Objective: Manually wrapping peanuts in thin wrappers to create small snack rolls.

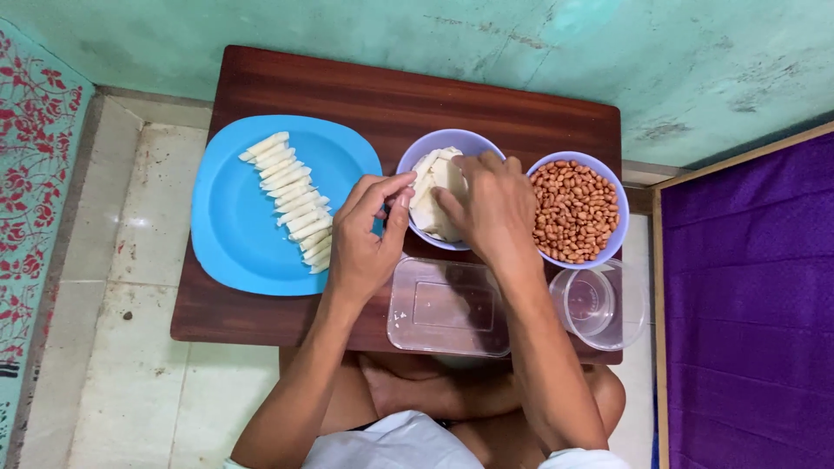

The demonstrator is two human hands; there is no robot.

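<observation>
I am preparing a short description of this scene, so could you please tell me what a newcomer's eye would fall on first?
The bright blue plate on the left of the dark wooden table stands out first, with a neat row of pale rolled pieces laid along it. Next come the two hands at the centre: the right hand reaches into a lilac bowl of pale wrappers, the left hand beside it. Further right, a bowl of peanuts catches the eye.

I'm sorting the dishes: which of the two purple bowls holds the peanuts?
The right-hand purple bowl, full of brown peanuts. The other purple bowl, under both hands, holds pale white sheets.
</observation>
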